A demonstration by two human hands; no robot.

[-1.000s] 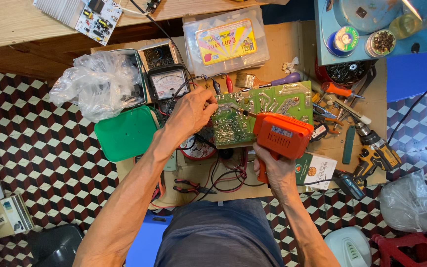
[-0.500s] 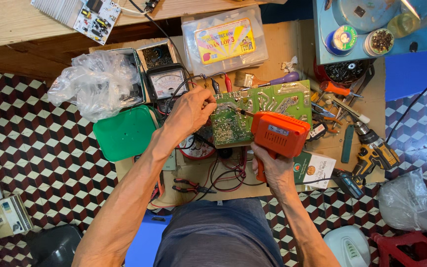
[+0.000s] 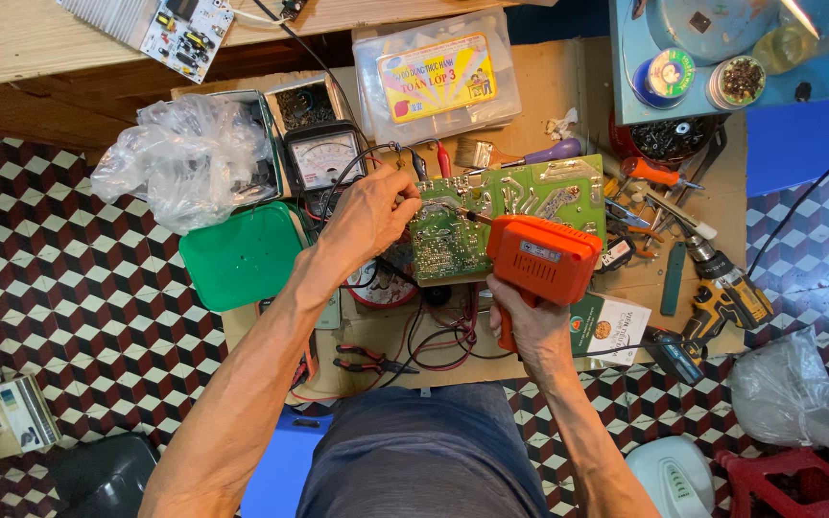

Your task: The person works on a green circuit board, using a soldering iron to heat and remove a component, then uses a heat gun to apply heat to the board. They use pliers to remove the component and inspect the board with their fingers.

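A green circuit board (image 3: pixel 520 216) lies solder side up on a low cardboard-covered work surface (image 3: pixel 568 86). My right hand (image 3: pixel 527 317) grips the handle of an orange soldering gun (image 3: pixel 541 257), whose tip rests on the board's left part. My left hand (image 3: pixel 371 213) is over the board's left edge, fingers pinched on something thin that I cannot make out, perhaps solder wire. Red and black wires (image 3: pixel 438 336) trail from under the board toward me.
An analog multimeter (image 3: pixel 326 156), a crumpled plastic bag (image 3: pixel 189 158), a green lid (image 3: pixel 242 254), a clear plastic case (image 3: pixel 434 77), a brush (image 3: pixel 515 153), screwdrivers (image 3: pixel 654 173), red pliers (image 3: pixel 362 360), a cordless drill (image 3: pixel 722 288) and a small booklet (image 3: pixel 609 329) crowd the surface. Checkered floor surrounds it.
The soldering gun has shifted slightly left and toward me along the board. My left hand stays at the board's left edge.
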